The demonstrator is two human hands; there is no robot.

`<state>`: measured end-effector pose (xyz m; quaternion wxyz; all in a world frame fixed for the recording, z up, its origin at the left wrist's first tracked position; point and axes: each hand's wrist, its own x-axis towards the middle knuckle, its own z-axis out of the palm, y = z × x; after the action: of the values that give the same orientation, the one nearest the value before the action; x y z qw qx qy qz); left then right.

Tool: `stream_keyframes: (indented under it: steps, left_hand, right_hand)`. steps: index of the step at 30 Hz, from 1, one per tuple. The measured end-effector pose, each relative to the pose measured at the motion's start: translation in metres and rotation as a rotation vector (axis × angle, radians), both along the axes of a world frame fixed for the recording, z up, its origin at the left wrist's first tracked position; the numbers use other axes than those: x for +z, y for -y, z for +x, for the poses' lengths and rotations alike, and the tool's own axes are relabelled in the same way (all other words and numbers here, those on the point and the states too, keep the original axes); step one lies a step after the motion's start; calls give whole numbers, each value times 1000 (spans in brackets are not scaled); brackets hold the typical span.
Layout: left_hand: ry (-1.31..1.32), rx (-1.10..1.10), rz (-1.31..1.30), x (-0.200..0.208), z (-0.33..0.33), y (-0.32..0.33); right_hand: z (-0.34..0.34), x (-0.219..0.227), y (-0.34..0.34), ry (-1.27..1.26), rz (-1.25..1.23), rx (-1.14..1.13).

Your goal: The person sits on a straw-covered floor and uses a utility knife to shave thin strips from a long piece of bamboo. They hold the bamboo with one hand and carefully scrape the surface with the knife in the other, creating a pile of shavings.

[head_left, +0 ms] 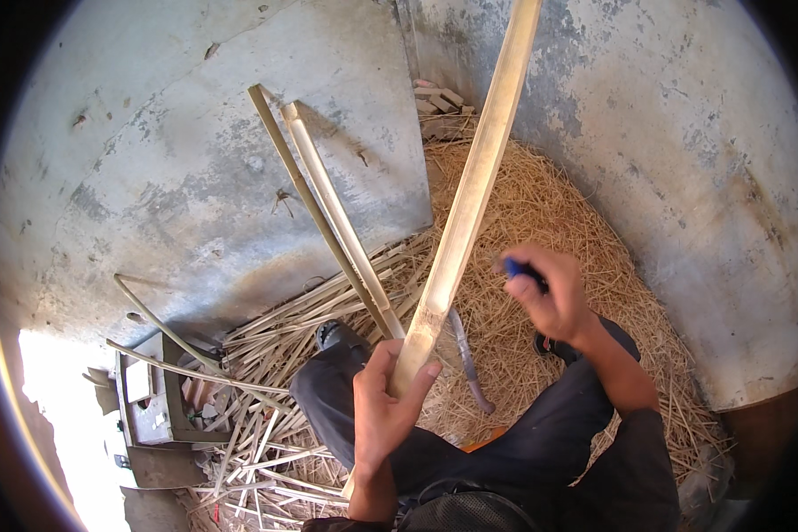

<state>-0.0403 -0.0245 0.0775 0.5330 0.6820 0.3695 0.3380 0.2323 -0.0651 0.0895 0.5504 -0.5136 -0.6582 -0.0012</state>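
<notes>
My left hand (390,399) is closed around the lower end of a long split bamboo strip (470,195), thumb on one edge. The strip slants up and away past the top of the view, its hollow inner side and a node showing. My right hand (550,293), slightly blurred, is curled in the air to the right of the strip, apart from it. A small dark-blue object (525,273) shows in its fist; its kind is not clear. Between my legs lies a long, slightly curved blade-like tool (464,350) with a brownish end.
Two bamboo lengths (324,195) lean against the grey wall (195,177) on the left. Many thin split pieces (275,328) lie below them. Straw-like shavings (585,239) cover the floor at right. An open wooden box (155,399) stands at far left. Bricks (439,96) sit in the corner.
</notes>
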Motion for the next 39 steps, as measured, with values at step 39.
stream_keyframes:
  steps: [39]
  left_hand:
    - [-216,136,114,-25,8,29]
  right_hand:
    - [7,11,2,162,-86,-256]
